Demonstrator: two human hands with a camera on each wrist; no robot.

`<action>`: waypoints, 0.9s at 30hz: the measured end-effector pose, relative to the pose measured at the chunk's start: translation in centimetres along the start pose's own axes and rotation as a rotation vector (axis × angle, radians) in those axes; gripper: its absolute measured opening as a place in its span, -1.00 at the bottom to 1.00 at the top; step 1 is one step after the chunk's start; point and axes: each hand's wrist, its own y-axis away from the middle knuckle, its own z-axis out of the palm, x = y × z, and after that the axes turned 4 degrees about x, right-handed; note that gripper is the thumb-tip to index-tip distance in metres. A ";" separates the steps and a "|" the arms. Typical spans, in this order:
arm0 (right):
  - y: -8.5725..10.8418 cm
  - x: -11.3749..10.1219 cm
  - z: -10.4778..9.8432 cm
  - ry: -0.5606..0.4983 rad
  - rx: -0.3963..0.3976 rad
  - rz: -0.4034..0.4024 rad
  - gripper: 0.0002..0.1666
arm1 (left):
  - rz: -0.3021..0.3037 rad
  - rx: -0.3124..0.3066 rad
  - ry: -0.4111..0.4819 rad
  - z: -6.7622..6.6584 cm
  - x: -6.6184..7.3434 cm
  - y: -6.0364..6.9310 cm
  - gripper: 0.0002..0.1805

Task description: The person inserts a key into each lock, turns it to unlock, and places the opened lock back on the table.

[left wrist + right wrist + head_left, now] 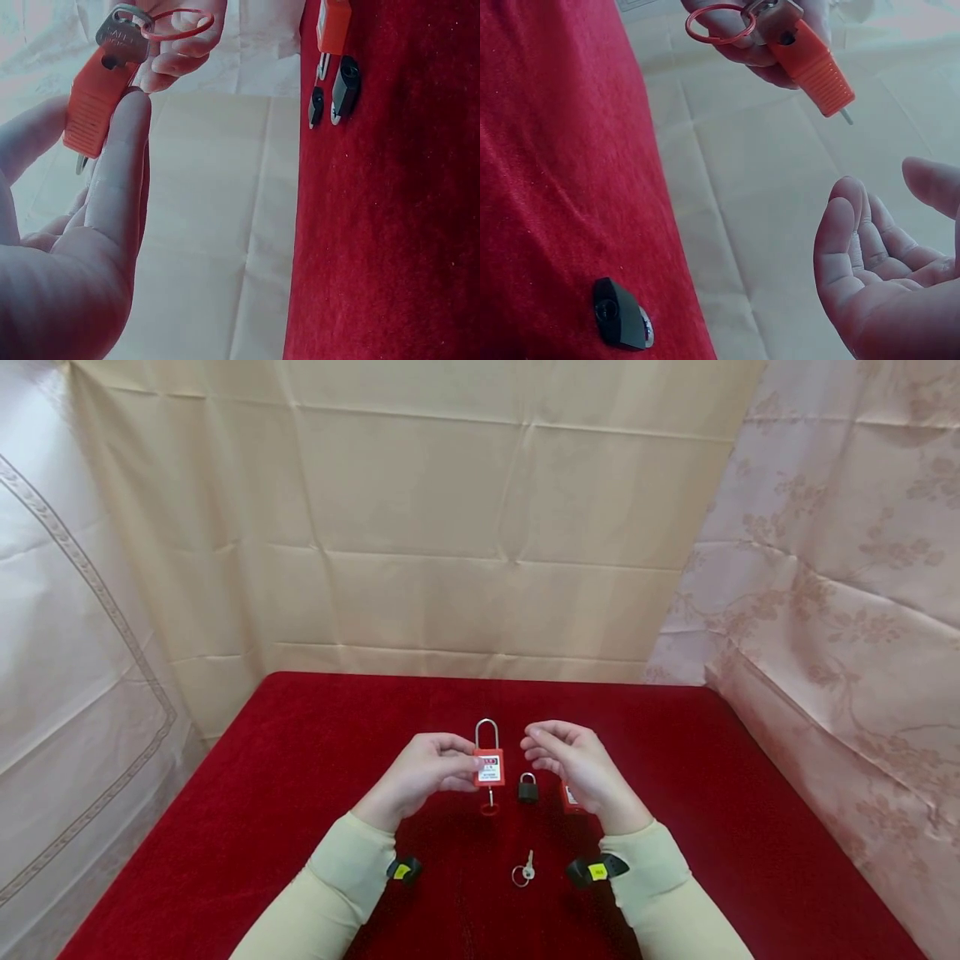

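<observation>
My left hand (431, 774) pinches a red padlock (489, 768) by its body between thumb and fingers, raised above the table with its long shackle upward. A key (124, 36) with a red ring (180, 36) sits in the underside of the lock. Just right of the lock, my right hand (573, 760) is held up with loosely bent fingers and nothing in it; the right wrist view shows a gap between thumb and fingertips. Below and between the hands lies a small black padlock (528, 789). A second red padlock (572, 798) is partly hidden behind the right hand.
A loose silver key (528, 868) on a ring lies nearer the front of the red cloth-covered table (337, 718). The left wrist view shows another small dark padlock (316, 107) beside the black one. Cloth curtains (450, 527) stand behind and at both sides.
</observation>
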 end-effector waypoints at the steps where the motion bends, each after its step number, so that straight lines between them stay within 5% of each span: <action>1: 0.0 0.1 0.0 0.006 0.001 0.005 -0.58 | -0.003 -0.006 0.001 0.0 -0.1 0.0 -0.65; 27: -0.3 1.1 0.5 0.134 -0.051 0.002 -0.71 | -0.036 -0.103 -0.078 0.8 -0.6 0.1 -0.67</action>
